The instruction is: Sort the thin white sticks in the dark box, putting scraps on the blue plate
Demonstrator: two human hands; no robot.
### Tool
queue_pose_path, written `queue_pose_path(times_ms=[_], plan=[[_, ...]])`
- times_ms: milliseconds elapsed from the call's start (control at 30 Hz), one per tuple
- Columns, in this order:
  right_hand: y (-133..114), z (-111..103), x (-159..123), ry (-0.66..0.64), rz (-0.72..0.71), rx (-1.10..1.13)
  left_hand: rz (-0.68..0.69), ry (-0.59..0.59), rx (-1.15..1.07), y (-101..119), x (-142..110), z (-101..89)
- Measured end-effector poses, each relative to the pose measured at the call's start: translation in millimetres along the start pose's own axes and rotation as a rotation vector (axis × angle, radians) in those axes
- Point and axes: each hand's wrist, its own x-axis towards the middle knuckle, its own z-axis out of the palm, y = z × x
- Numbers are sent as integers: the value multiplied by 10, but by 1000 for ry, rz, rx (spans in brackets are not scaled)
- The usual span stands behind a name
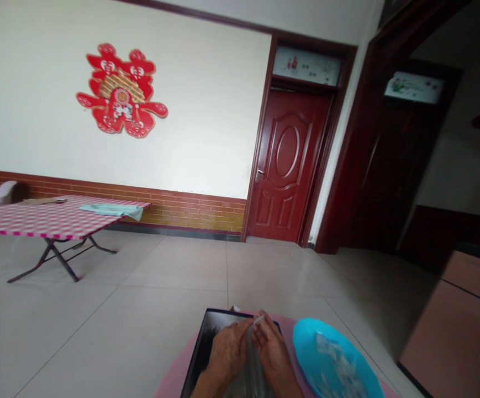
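Observation:
At the bottom centre my left hand [228, 349] and my right hand [271, 349] are close together with fingers curled inward. A small thin white piece [258, 319] shows at their fingertips, pinched by my right hand; its kind is too small to tell. My left fingertips are beside it, and what they hold, if anything, is hidden. Beneath my hands lies a dark-rimmed shallow box [198, 354], with dark contents on its left side. Greyish, clear-looking material [253, 376] shows between my wrists. To the right of my hands stands a blue basin [306, 348] holding small clear and whitish pieces [339, 362], blurred.
The box and basin rest on a pink round surface [173, 381]. A folding table [49, 218] with a checked cover stands at the left, a pale green cloth [113, 210] on it. A brownish-pink cabinet [455, 326] is at the right. A red door [287, 166] is behind.

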Motion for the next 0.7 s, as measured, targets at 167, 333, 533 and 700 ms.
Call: queue_pose_path(times_ms=[167,333,533,700], plan=[[10,47,-73,-78,-22,-50,41,-60,-3,36,1,-37],[35,16,-86,-60,-46,-139,47,-93,60,38,0,-36],[-53,79,-159,-48,-55,-270,-71,-38,111,-6,-4,6],[-103,112,-167,-172,-37,-176,-97,-58,-68,-8,50,27]])
